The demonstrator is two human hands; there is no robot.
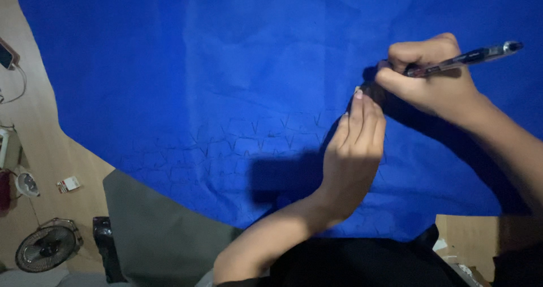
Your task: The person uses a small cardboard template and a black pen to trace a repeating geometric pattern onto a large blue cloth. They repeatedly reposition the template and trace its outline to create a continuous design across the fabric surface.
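Blue cloth: a wide sheet of blue fabric (pixel 215 78) fills most of the view, spread flat with soft creases; its lower edge curves from the left side down toward the person's lap
Marks on cloth: rows of small dark V-shaped ticks run across the lower middle of the sheet (pixel 254 131), reaching toward the hands
Right hand: the right hand (pixel 435 80) is clenched around a pen, knuckles up, thumb and forefinger pinching the barrel low down
Pen: a dark pen with a clear barrel (pixel 469 58) slants up to the right out of the fist; its tip is hidden behind the fingers, seemingly at the cloth
Left hand: the left hand (pixel 356 145) lies edge-on, fingers straight and pressed together, fingertips touching the cloth just beside the pen tip; it grasps nothing that can be seen
Step in hand: by my reading, another tick is being drawn at the right end of the row while the left fingers pin the fabric taut
Next move calls for: steady downward pressure from the left fingertips so the cloth does not drag, and a short controlled stroke in line with the existing row
Surroundings: a pale wooden floor (pixel 34 123) to the left carries a small round fan (pixel 45 247), a little card (pixel 69 184), and a cable near the edge; a grey mat (pixel 153 230) lies under the cloth's lower edge
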